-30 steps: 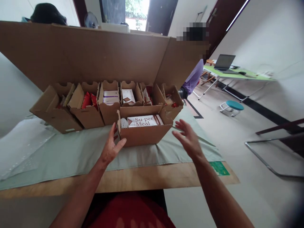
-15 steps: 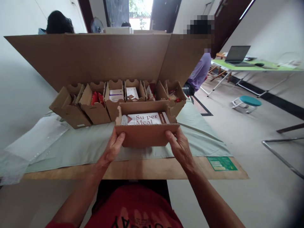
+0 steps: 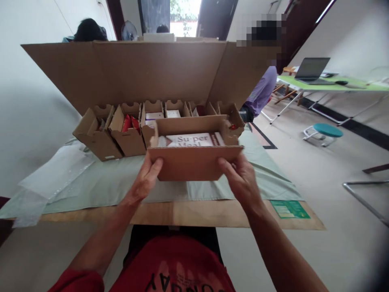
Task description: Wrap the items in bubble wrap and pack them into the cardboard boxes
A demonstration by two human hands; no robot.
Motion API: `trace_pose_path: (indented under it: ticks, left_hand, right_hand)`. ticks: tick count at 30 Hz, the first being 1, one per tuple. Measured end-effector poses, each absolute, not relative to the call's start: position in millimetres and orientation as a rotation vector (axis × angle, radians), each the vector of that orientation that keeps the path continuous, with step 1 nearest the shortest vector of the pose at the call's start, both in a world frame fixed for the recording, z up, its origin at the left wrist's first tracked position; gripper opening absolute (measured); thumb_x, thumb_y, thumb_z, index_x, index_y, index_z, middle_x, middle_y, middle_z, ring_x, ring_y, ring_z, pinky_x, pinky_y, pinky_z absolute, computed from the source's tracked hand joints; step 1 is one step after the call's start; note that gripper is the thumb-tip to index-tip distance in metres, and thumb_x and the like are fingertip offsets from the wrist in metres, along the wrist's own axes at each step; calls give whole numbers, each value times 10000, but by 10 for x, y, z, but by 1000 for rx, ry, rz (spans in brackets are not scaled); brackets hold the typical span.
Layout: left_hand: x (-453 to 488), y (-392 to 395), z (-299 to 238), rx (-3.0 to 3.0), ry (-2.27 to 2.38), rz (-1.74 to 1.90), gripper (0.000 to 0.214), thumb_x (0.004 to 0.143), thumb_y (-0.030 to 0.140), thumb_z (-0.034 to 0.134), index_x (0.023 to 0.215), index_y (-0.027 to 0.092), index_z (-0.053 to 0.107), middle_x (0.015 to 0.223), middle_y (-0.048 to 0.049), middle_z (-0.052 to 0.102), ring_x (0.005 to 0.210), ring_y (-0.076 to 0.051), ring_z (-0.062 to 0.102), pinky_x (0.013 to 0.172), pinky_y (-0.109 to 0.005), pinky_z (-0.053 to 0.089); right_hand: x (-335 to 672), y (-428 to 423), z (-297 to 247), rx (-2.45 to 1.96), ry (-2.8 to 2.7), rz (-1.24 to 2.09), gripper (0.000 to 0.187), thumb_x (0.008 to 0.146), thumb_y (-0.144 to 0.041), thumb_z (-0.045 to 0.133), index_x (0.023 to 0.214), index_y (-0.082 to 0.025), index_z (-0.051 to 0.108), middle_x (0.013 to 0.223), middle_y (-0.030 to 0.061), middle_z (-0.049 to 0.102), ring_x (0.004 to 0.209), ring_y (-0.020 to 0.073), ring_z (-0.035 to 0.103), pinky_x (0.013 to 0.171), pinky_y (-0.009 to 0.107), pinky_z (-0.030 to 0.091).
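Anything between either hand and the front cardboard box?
Nothing visible. The left hand and right hand hold the front cardboard box directly, one at each end. The row of boxes stands beyond it, not between.

In front of 1 cardboard panel (image 3: 158, 73) stand 6 cardboard bins (image 3: 129, 144), and nearer still 1 left hand (image 3: 146, 178) and 1 right hand (image 3: 241, 178) hold 1 box (image 3: 191, 162) with 1 "Su-per Meal" carton (image 3: 191, 140). Beyond the panel show 3 other people (image 3: 264, 91) and 1 fan (image 3: 129, 31); right of it, 1 laptop (image 3: 312, 69) and 1 stool (image 3: 328, 129).
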State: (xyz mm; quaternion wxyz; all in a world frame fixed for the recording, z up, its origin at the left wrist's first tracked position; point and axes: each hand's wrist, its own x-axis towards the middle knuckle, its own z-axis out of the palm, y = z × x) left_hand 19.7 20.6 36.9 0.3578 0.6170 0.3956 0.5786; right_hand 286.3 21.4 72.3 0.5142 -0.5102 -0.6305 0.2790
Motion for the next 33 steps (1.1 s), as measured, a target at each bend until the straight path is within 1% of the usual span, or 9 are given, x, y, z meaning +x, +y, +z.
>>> trace_pose_path:
  ticks: [5, 11, 16, 19, 21, 23, 28, 30, 33]
  left_hand:
    - [-19, 409, 573, 1679, 1007, 1634, 623, 989, 574, 531, 1515, 256, 426, 1448, -70, 581, 1453, -278, 429, 1271, -450, 248]
    - [337, 248, 491, 1623, 1014, 1495, 676, 1010, 554, 499, 1594, 274, 302, 1618, -65, 415, 1530, -277, 320, 1291, -458, 213]
    - [273, -298, 97, 1430, 1340, 1495, 617, 1034, 503, 455, 1590, 275, 312, 1614, -59, 418, 1569, -280, 230, 1313, -466, 156]
    - [386, -605, -43, 1386, 1398, 1450, 708, 1022, 457, 494, 1630, 297, 169, 1653, -65, 346, 1577, -289, 205, 1310, -486, 173]
    - [522, -786, -137, 1432, 1352, 1402, 824, 984, 439, 560, 1640, 297, 83, 1684, -90, 272, 1565, -327, 229, 1283, -533, 242]
    - [603, -926, -250, 1509, 1329, 1343, 871, 935, 424, 627, 1635, 294, 124, 1685, -115, 253, 1539, -370, 279, 1241, -571, 312]
    - [299, -842, -492, 1475, 1497, 1322, 725, 923, 384, 641, 1564, 310, 311, 1557, -137, 445, 1317, -328, 561, 1105, -543, 478]
    - [128, -611, -529, 1430, 1515, 1325, 725, 883, 438, 691, 1519, 287, 378, 1525, -144, 465, 1304, -331, 572, 1033, -515, 539]
    - [91, -301, -545, 1380, 1362, 1145, 681, 818, 525, 746, 1399, 258, 509, 1437, -137, 559, 1242, -354, 634, 925, -485, 608]
  right_hand:
    - [2625, 539, 885, -1080, -1575, 669, 384, 909, -506, 621, 1181, -236, 607, 1111, 65, 714, 1031, 265, 648, 860, 388, 540]
    - [2997, 236, 776, -1265, -1471, 490, 347, 917, -509, 643, 1141, -244, 641, 1017, 60, 722, 926, 260, 649, 827, 403, 516]
    - [2802, 367, 438, -1162, -1622, 745, 364, 881, -523, 657, 1115, -245, 666, 1052, 52, 726, 961, 265, 644, 851, 395, 516]
    - [2742, 696, 262, -1030, -1624, 915, 379, 853, -565, 674, 1068, -253, 676, 1058, 39, 729, 1028, 281, 648, 921, 414, 514]
    - [2793, 895, 151, -938, -1575, 1035, 464, 822, -593, 688, 1142, -257, 664, 1164, 43, 726, 1137, 302, 637, 1004, 439, 497]
    - [2885, 1026, 42, -892, -1530, 1083, 573, 792, -624, 692, 1228, -257, 639, 1289, 52, 696, 1256, 316, 592, 1085, 458, 458]
    - [3016, 982, -275, -1044, -1391, 977, 639, 841, -656, 617, 1345, -265, 582, 1466, 62, 595, 1379, 290, 505, 1133, 458, 420]
    - [2957, 882, -413, -1154, -1307, 950, 652, 873, -703, 531, 1343, -255, 580, 1476, 74, 584, 1370, 289, 511, 1117, 468, 436]
    - [2823, 777, -574, -1227, -1244, 899, 644, 910, -723, 430, 1296, -240, 607, 1389, 86, 643, 1303, 284, 563, 1104, 467, 450]
